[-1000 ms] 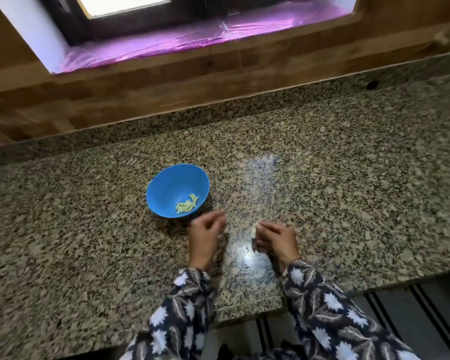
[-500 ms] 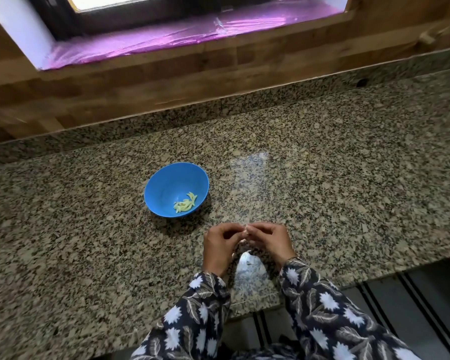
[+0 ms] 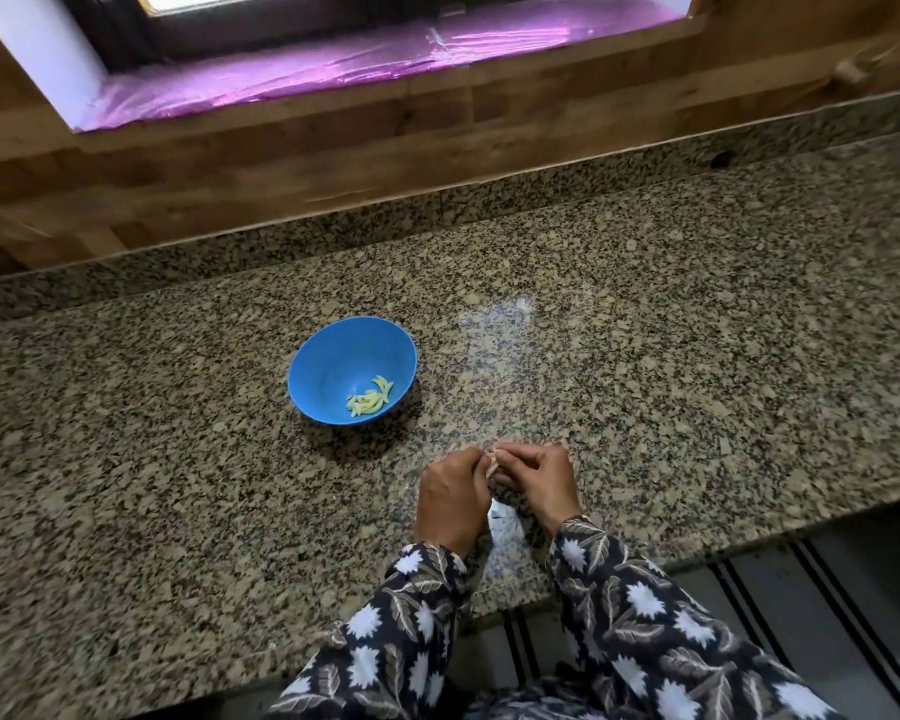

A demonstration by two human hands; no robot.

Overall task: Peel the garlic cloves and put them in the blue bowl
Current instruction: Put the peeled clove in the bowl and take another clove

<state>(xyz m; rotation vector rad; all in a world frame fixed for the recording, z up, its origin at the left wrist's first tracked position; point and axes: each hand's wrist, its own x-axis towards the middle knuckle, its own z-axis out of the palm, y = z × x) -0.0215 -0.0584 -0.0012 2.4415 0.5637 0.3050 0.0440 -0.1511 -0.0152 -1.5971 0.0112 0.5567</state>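
Observation:
A blue bowl (image 3: 328, 356) stands on the granite counter (image 3: 697, 387) and holds several pale peeled garlic cloves (image 3: 369, 402) at its lower right. Below and to the right of the bowl, my left hand (image 3: 450, 498) and my right hand (image 3: 539, 483) meet just above the counter. Both pinch one small pale garlic clove (image 3: 491, 461) between their fingertips. Most of the clove is hidden by the fingers.
A wooden wall and a window sill covered in shiny purple film (image 3: 333, 70) run along the back of the counter. The counter's front edge lies just under my wrists, with a striped floor mat (image 3: 780, 605) below at the right.
My hands were apart, the left near the bowl and the right holding the clove. They have come together and now both pinch the clove.

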